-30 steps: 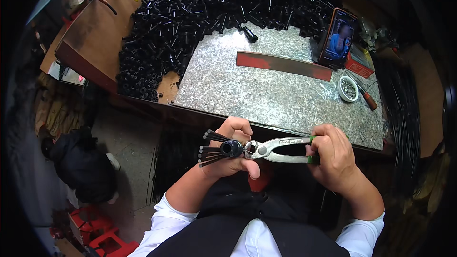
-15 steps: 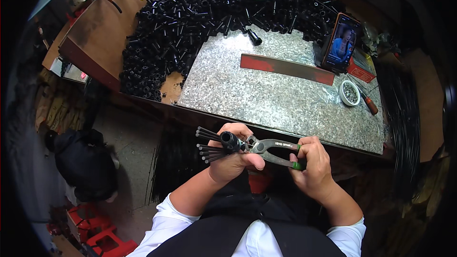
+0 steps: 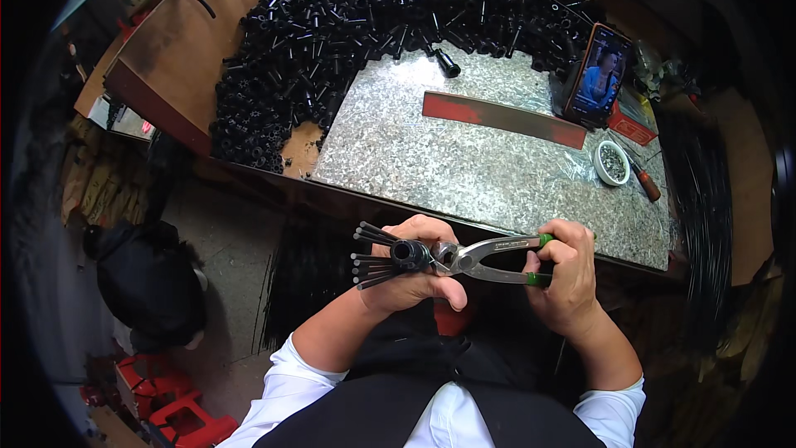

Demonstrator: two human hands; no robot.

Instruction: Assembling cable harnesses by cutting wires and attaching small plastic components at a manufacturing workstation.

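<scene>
Off the six-o'clock edge of the speckled grey counter (image 3: 464, 174), green-handled silver metal pliers (image 3: 467, 263) run three-to-nine o'clock, head at nine; fingers of the right hand (image 3: 565, 272) wrap their parted handles, those of the left hand (image 3: 405, 289) clasp slim black rods (image 3: 371, 258), tips toward nine o'clock

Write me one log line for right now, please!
Left hand: holds black tube, rods | Right hand: grips pliers, handles spread | Pliers: head end beside tube | Speckled tabletop: white bowl, strip
</scene>
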